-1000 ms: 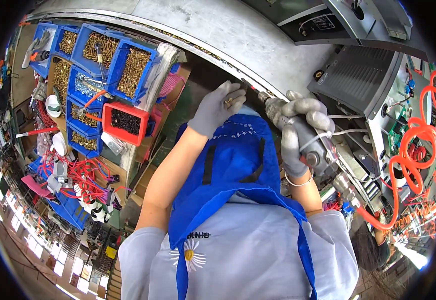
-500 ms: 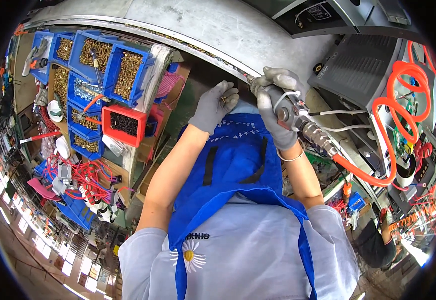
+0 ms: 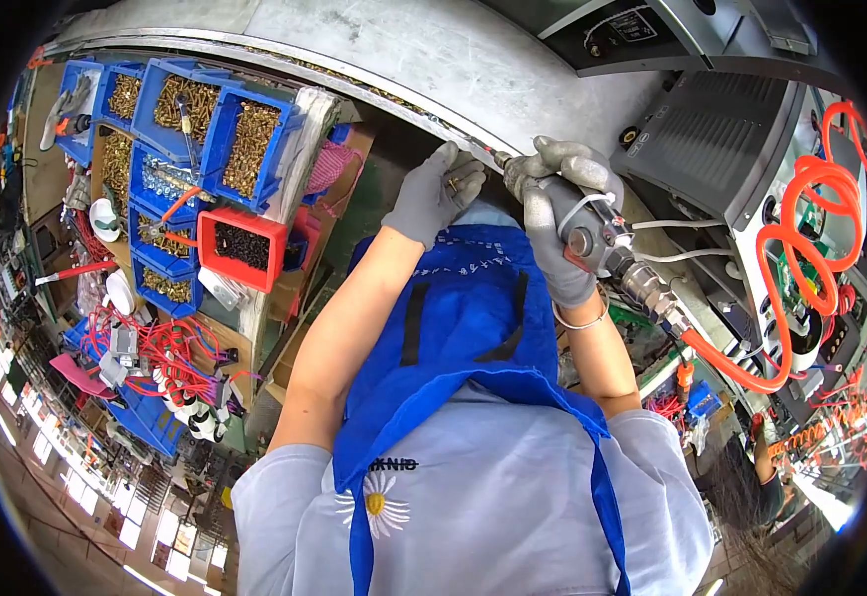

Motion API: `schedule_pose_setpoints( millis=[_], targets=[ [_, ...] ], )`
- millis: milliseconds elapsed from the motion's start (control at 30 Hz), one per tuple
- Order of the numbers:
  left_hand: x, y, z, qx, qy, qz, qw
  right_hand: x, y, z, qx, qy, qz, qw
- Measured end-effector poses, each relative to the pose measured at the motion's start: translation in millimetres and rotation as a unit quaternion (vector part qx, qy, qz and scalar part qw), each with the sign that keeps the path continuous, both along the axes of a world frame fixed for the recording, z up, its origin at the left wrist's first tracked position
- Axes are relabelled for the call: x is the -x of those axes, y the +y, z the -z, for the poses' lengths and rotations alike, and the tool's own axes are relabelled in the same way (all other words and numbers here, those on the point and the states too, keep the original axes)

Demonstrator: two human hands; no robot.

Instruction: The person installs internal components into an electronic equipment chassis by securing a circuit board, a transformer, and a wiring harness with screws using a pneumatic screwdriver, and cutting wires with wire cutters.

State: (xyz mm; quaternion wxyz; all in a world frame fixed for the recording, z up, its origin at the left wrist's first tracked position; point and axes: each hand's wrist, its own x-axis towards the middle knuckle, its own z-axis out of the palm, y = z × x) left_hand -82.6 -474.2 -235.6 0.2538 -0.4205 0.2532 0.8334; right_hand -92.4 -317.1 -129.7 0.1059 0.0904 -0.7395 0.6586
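My right hand (image 3: 574, 184), in a grey glove, is wrapped round an air screwdriver (image 3: 602, 241). Its slim bit (image 3: 479, 145) points left toward the metal bench's front edge, close to my left fingertips. An orange coiled hose (image 3: 731, 366) joins the tool's rear. My left hand (image 3: 427, 199), also gloved in grey, is held with curled fingers just left of the bit. A small brass-coloured screw (image 3: 453, 185) shows between its fingers; whether more lie in the palm is hidden.
At the left stand several blue bins of brass screws (image 3: 250, 149) and a red bin of black screws (image 3: 244, 250). A grey ribbed metal housing (image 3: 707, 139) stands on the bench (image 3: 403, 50) at the right. Red wire bundles (image 3: 180, 353) lie lower left.
The screwdriver and my right hand have shifted slightly right, and more of the bit shows. My left hand has risen a little toward the bench edge. The orange hose has swung right.
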Motion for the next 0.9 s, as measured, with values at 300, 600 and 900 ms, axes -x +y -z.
schedule_pose_setpoints(
  millis=[300,600,900],
  targets=[
    [4.5,0.9,-0.4,0.123,0.02,0.038,0.991,1.4,-0.7,-5.8,0.018,0.002,-0.012,1.0],
    [3.8,-2.5,6.5,0.065,0.006,0.004,0.998,3.7,-4.6,3.9,0.007,-0.011,-0.018,1.0],
    [-0.5,-6.4,16.7,0.023,0.036,0.009,0.999,2.5,-1.1,-0.7,-0.006,0.016,-0.015,1.0]
  ],
)
